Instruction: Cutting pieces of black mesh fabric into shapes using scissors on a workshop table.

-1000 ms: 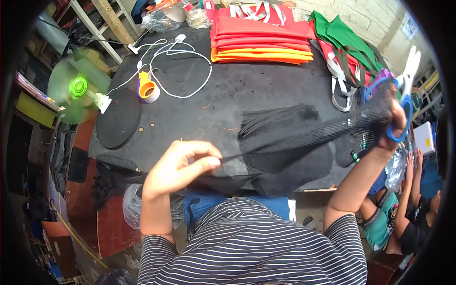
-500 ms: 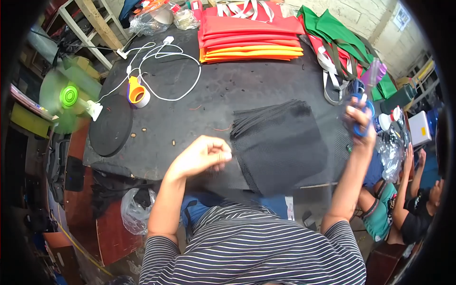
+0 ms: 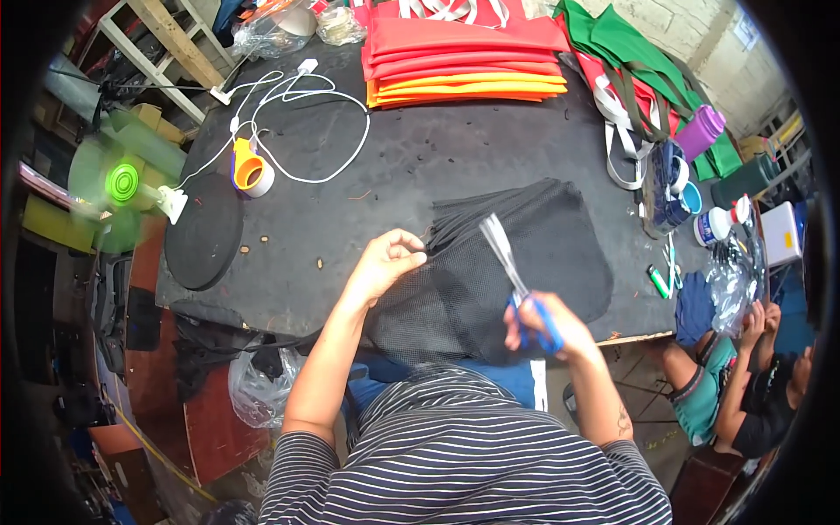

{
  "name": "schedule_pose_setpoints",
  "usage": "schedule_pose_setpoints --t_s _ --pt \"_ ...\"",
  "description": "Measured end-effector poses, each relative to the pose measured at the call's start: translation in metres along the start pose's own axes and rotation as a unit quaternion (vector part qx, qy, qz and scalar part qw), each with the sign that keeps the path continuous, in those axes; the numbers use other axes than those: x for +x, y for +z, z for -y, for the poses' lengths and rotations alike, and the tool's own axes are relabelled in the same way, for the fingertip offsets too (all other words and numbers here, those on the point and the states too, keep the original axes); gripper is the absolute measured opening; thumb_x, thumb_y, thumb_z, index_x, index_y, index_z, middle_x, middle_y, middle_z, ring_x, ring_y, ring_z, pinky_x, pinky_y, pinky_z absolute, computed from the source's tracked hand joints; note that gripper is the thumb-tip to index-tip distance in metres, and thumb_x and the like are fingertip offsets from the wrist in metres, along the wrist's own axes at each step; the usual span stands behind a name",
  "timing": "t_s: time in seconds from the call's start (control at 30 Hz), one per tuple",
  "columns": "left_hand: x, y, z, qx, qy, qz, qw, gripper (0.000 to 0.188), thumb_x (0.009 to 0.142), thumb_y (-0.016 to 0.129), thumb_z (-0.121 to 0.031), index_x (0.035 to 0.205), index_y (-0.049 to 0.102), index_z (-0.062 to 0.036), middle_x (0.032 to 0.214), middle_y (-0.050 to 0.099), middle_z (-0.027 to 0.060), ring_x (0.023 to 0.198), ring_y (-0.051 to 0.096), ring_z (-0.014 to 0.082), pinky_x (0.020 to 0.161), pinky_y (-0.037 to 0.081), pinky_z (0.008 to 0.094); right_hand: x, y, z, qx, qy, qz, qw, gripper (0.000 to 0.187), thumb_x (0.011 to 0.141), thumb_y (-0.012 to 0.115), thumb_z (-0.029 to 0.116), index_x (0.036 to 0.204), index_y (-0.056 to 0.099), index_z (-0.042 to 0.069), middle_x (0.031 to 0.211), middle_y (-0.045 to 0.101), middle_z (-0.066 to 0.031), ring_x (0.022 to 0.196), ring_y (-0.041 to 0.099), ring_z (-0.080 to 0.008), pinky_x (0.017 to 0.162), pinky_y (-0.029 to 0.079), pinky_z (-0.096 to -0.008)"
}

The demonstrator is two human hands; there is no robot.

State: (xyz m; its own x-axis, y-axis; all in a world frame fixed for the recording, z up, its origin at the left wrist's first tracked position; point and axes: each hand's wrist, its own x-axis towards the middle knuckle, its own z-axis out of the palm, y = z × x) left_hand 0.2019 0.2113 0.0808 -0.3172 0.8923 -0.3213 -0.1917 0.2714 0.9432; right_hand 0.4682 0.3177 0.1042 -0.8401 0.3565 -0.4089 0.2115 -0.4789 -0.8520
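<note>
Black mesh fabric (image 3: 560,254) lies in a pile near the front of the dark table, its gathered edge fanned out at the upper left. My left hand (image 3: 385,267) pinches the edge of a mesh layer at the pile's left side. In my right hand (image 3: 560,325) is a pair of scissors (image 3: 506,254) with blue handles. Their blades point up and away to the left, above the mesh, and look slightly blurred. The front part of the mesh hangs toward my lap over the table's near edge.
Folded red and orange bags (image 3: 464,66) are stacked at the back, green ones (image 3: 621,52) to their right. A tape dispenser (image 3: 252,175), white cable (image 3: 363,144), black webbing roll (image 3: 206,232) and running fan (image 3: 122,184) are at left. At right sit a purple bottle (image 3: 700,131) and another person (image 3: 757,376).
My right hand has brought the scissors from the far right of the table down and left, over the mesh. My left hand has shifted slightly up, and a mesh layer now spreads beneath it.
</note>
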Motion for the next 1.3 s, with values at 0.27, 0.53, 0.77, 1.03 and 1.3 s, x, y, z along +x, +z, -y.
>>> schedule_pose_setpoints --t_s 0.27,0.53,0.77,1.03,1.3 --pt "0.0 0.001 0.003 0.03 0.041 0.038 0.998 0.017 0.073 0.062 0.001 0.09 0.061 -0.0013 0.075 0.058 0.0001 0.064 0.051 0.0025 0.058 0.04 0.0153 0.008 0.022 -0.035 0.044 0.146 0.058 0.987 0.036 0.083 0.058 0.035 0.079 0.054 0.0 0.063 0.055 -0.0039 0.054 0.057 -0.0123 0.051 0.049 -0.0238" --pt "-0.005 0.006 -0.005 -0.016 0.012 0.005 1.0 0.017 0.074 0.062 0.001 0.091 0.061 -0.0014 0.075 0.058 -0.0008 0.065 0.051 0.0029 0.061 0.041 0.0155 0.024 0.028 -0.035 0.048 0.124 0.052 0.99 0.037 0.084 0.057 0.035 0.081 0.054 -0.001 0.065 0.055 -0.0052 0.056 0.057 -0.0136 0.054 0.049 -0.0245" --pt "-0.001 0.009 0.01 0.081 0.132 -0.05 0.987 0.01 0.077 0.062 -0.003 0.086 0.062 0.0007 0.075 0.06 -0.0006 0.066 0.052 0.0037 0.059 0.041 0.0168 0.031 0.033 -0.028 -0.002 0.103 0.057 0.993 0.038 0.083 0.057 0.038 0.082 0.053 0.0 0.065 0.054 -0.0039 0.057 0.056 -0.012 0.055 0.048 -0.0233" --pt "0.007 0.007 0.021 0.098 0.102 -0.095 0.985 0.013 0.078 0.06 -0.009 0.082 0.063 0.0023 0.072 0.061 0.0021 0.061 0.054 0.007 0.057 0.042 0.0202 0.035 0.034 -0.036 -0.026 0.114 0.046 0.992 0.039 0.082 0.059 0.04 0.081 0.053 0.001 0.064 0.053 -0.0028 0.057 0.055 -0.0104 0.054 0.047 -0.0222" --pt "-0.002 0.008 0.001 -0.095 -0.035 -0.031 0.994 0.015 0.081 0.059 -0.014 0.086 0.063 -0.0008 0.066 0.056 -0.0016 0.048 0.043 0.0025 0.044 0.031 0.0157 0.042 0.037 -0.042 -0.037 0.078 0.04 0.996 0.036 0.082 0.059 0.038 0.08 0.052 0.003 0.063 0.053 -0.0023 0.056 0.054 -0.0095 0.054 0.047 -0.0219"
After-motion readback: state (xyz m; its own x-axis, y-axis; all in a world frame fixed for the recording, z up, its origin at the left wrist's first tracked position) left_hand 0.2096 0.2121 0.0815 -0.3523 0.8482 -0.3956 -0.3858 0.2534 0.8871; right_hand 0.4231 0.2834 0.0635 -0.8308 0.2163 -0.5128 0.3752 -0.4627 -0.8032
